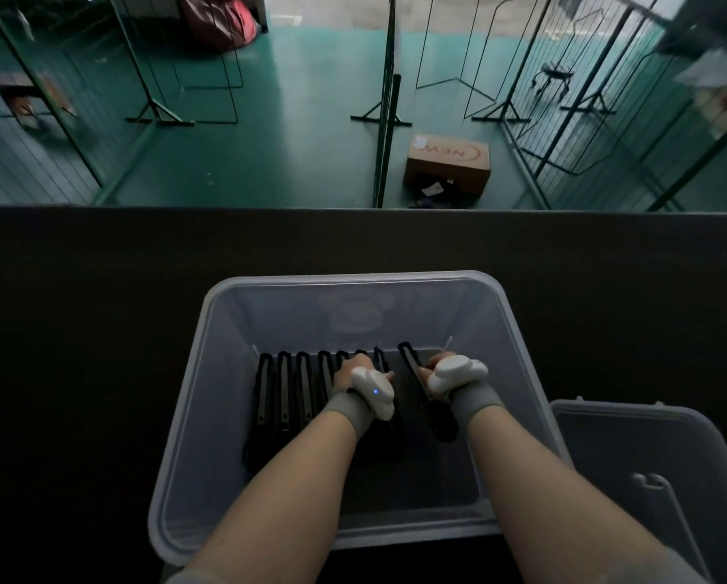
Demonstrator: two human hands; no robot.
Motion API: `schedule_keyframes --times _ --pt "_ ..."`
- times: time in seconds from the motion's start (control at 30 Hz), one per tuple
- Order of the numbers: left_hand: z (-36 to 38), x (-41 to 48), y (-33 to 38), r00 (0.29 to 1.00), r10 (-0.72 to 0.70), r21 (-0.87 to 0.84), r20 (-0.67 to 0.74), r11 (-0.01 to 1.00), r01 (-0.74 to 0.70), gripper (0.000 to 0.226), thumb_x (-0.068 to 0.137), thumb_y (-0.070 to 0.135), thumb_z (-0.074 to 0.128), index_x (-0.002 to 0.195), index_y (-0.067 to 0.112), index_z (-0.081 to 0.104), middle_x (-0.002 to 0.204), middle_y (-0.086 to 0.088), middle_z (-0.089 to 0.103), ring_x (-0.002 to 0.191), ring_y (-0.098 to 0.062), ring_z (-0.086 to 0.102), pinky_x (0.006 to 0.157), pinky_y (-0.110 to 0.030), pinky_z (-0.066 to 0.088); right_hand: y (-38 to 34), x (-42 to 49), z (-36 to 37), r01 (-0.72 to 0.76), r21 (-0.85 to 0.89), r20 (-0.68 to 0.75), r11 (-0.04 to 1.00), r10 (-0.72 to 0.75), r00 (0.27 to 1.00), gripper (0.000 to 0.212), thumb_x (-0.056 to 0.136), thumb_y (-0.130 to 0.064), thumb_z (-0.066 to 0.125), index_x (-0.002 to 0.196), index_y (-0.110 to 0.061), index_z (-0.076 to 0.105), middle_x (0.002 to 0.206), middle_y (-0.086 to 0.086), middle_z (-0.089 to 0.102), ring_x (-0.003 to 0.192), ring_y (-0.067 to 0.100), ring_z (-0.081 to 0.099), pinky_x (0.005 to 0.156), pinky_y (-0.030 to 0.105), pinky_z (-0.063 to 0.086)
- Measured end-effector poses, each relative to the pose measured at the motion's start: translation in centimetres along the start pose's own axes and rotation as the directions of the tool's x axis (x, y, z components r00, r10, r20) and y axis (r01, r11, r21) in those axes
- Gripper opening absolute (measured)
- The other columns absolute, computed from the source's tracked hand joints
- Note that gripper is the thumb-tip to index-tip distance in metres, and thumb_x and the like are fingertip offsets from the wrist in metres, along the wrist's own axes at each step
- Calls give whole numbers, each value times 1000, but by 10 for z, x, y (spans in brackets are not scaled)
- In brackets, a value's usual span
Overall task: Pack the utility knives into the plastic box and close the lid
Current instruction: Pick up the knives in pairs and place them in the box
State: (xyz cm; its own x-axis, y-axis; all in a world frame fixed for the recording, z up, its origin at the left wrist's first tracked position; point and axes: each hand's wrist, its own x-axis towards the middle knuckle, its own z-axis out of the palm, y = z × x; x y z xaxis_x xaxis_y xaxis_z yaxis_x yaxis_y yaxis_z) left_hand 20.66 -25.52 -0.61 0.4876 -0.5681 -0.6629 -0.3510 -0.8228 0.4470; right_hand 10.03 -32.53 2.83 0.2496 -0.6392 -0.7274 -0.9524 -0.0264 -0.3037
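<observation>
Both forearms reached forward over the near wall of the plastic box [243,537] and down into it. Each wrist wore a grey band with a white tracker on the back of the hand. The left hand [363,381] lay on the right end of a row of black utility knives [285,394], fingers bent down among them. The tracker covered the knuckles, so I could not tell whether the fingers pinched a knife or only touched. The right hand [448,377] had its fingers curled round one loose knife [410,362], held on edge and angled slightly off the line of the row, with a gap between it and the row. The knives in the row stood on edge, side by side and close-packed, lengthwise from near to far, on the left part of the box floor. The box was translucent and open-topped, and sat on the dark table [79,330]. The lid [648,457] lay flat on the table just beside the box's right front corner. Past the table's far edge was a green floor [290,120], with a cardboard box [448,162] standing on it. Wire racks [564,78] on stands stood to either side, and a reddish bundle [218,19] lay farthest back.
</observation>
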Motion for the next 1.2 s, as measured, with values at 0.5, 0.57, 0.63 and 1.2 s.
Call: schedule_keyframes --times 0.5,0.57,0.63,1.2 --pt "2 8 3 995 97 175 -8 980 -94 32 96 35 48 103 7 63 113 -13 65 104 -30 62 78 -35 46 6 29 12 -9 -1 -89 1000 9 996 47 92 -20 57 134 0 49 139 17 51 127 28 50 61 16 34" --pt "2 10 3 995 100 170 1 981 -99 31 97 33 46 105 7 62 113 -13 63 107 -32 60 82 -37 47 4 30 10 -16 12 -82 1000 17 996 44 95 -20 52 135 -2 47 141 14 48 130 26 47 52 4 34" --pt "-1 10 3 995 102 155 21 982 -104 28 98 33 45 98 9 60 103 -14 60 103 -31 60 78 -35 44 1 22 6 -26 -4 -39 1000 26 999 40 99 -21 41 136 -4 43 144 9 43 135 22 40 92 3 35" --pt "-93 -142 -23 867 436 -285 -242 822 -493 47 102 32 32 63 12 49 59 -7 56 23 0 48 28 -8 32 -32 -142 -22 365 394 -195 844 -311 930 35 99 -29 42 73 -10 52 65 8 56 55 21 54 55 27 45"
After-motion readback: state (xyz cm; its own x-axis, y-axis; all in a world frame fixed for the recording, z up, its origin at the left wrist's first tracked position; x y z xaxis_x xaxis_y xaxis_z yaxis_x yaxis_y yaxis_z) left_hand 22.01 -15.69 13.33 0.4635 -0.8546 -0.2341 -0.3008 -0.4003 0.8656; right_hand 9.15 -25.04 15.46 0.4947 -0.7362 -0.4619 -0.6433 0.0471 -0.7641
